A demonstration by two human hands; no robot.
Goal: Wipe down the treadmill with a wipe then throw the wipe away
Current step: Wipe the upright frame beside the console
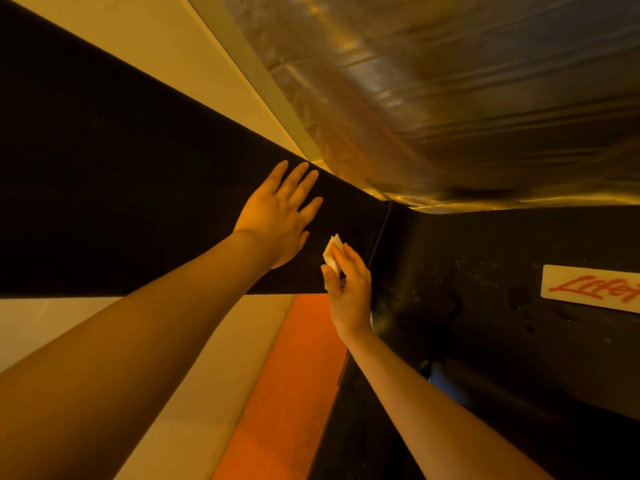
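Note:
The treadmill's black belt point(121, 188) runs as a broad dark band from the upper left to the centre, where it meets the black front housing point(485, 289). My left hand point(277, 220) lies flat on the belt with its fingers straight and spread. Just to its right, my right hand point(349, 289) pinches a small folded white wipe point(332, 252) and holds it against the belt near the seam with the housing.
A white label with red script point(588, 287) sits on the housing at the right. A pale side rail point(214, 81) borders the belt above, another pale rail point(194, 358) and an orange strip point(287, 375) below. Shiny crinkled sheeting point(467, 81) fills the upper right.

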